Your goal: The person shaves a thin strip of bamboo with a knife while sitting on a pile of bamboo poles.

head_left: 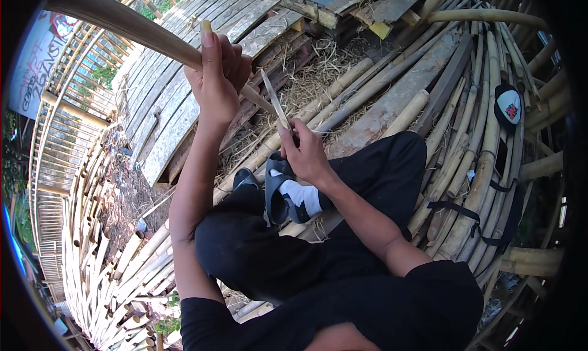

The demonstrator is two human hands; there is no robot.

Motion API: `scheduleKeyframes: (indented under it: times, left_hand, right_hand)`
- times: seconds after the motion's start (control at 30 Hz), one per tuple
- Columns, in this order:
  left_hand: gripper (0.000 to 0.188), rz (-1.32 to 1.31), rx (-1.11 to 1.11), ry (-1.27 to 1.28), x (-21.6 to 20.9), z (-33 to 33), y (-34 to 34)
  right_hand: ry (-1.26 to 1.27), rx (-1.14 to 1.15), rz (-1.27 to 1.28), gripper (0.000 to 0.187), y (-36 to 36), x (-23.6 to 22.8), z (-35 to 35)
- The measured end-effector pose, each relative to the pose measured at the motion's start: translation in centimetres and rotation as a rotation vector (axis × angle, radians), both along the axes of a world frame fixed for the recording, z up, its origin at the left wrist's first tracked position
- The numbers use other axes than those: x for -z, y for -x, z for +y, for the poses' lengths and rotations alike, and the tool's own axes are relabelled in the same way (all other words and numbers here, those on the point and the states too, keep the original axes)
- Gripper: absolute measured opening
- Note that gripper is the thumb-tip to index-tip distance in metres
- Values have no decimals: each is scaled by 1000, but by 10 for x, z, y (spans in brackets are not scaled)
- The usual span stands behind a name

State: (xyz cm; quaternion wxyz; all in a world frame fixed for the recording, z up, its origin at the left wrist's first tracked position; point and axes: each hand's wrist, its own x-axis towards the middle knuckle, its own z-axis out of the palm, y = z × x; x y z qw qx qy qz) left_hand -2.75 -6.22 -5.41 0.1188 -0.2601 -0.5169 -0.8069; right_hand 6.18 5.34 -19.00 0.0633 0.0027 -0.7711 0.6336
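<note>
My left hand (217,72) is raised, its fingers wrapped round a long brown wooden pole (135,33), the thumb lying along it. The pole slants down from the upper left, and its thin lower end reaches my right hand (303,149). That hand is closed on a knife (275,100) with a narrow, pale, pointed blade, its tip up and to the left. The blade crosses near the pole's lower end; whether they touch I cannot tell. My fingers hide the knife's handle.
Bamboo poles (487,124) lie in stacks on the right, and more cut bamboo (92,277) lies at the lower left. Beyond my hands is a wooden slat platform (177,75). A cap (508,106) and a black strap (456,209) rest on the right-hand bamboo. A bamboo fence (52,143) stands left.
</note>
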Motion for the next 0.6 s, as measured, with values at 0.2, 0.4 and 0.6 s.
scheduleKeyframes:
  times: [0.2, 0.4, 0.6]
  left_hand:
    - [51, -11, 75, 38, 5, -8, -3]
    - [52, -46, 7, 73, 5, -20, -6]
    - [52, -13, 36, 134, 6, -23, -12]
  right_hand:
    - [-218, 30, 152, 25, 4, 19, -26]
    - [-288, 92, 140, 22, 8, 33, -47]
    - [-299, 103, 170, 19, -3, 23, -48]
